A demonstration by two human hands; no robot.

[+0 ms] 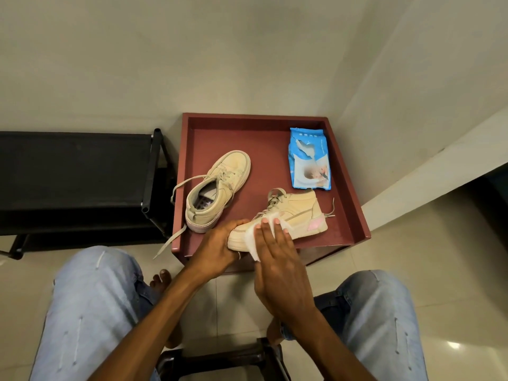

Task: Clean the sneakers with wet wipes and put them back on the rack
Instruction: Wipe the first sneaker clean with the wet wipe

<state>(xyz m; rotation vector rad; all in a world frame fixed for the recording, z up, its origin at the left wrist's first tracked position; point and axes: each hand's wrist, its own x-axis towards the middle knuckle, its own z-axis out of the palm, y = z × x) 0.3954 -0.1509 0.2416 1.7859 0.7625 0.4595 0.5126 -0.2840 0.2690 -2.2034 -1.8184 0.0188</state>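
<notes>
Fingers (277, 229): held straight on the right hand (277, 262), a white wipe (253, 243) pressed against the near sneaker (299, 215), centre frame.
Left hand (217, 248): curled round that sneaker's toe.
Second sneaker (217, 188): stood upright, just left, on the red tray (354, 193).
Wipes pack (309, 160): laid at the tray's upper right.
Rack (74, 166): at middle left.

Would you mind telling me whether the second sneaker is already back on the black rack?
No, the second sneaker rests on the red table, to the side of the black rack.
</notes>
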